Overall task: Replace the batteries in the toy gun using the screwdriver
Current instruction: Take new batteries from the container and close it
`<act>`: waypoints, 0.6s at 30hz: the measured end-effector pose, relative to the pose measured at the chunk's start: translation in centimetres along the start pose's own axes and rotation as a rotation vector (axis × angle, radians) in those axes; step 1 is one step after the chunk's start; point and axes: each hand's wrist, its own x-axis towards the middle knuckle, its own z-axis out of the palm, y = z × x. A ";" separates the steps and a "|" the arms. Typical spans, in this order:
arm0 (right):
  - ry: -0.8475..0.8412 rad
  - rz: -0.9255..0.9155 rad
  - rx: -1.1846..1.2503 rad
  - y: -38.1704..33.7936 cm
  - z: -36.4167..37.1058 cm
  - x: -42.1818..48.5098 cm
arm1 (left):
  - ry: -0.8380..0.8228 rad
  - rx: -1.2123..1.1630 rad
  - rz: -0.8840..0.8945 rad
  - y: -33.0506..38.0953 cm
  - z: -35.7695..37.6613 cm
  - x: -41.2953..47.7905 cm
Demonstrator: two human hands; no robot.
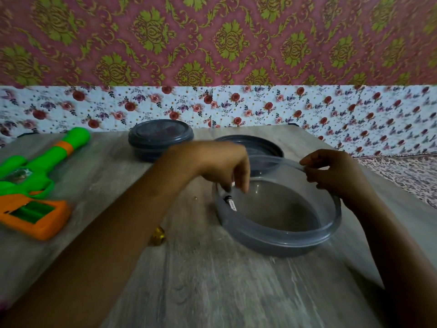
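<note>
On the table: grey wood-grain tabletop [212, 280], all items resting on it.
Toy gun: green-and-orange plastic toy gun [35, 181], far left, battery bay open, apparently empty.
Container: round grey translucent plastic container [283, 235]; right hand [335, 174] pinches its clear lid [279, 159] tilted up, keep it clear.
Battery: black cylindrical battery [229, 202] against the near-left wall; left hand [224, 162] has fingers curled just above, contact unclear; grip mid-body.

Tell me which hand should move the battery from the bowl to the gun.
Left, probably. The left hand is already fingers-down over the battery in the bowl, nearer the toy gun. The right hand holds the lid.
</note>
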 end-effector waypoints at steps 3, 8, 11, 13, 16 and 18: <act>0.000 0.005 -0.001 0.0 0.1 0.1 | 0.116 -0.027 -0.227 -2.6 -2.2 -2.2; -0.020 0.008 0.006 -0.2 0.1 0.1 | -0.383 -0.040 -0.781 -7.8 -1.1 -3.6; -0.014 0.018 0.010 -0.1 0.1 0.0 | -0.469 -0.076 -0.846 -9.3 0.0 -2.7; -0.011 0.029 0.021 -0.1 0.1 0.0 | -0.470 -0.082 -0.849 -9.5 0.3 -2.3; -0.020 0.036 0.033 -0.2 0.1 0.1 | -0.404 -0.071 -0.851 -9.2 0.6 -1.8; -0.023 0.039 0.038 -0.2 0.0 0.0 | -0.354 -0.043 -0.846 -9.3 0.7 -1.7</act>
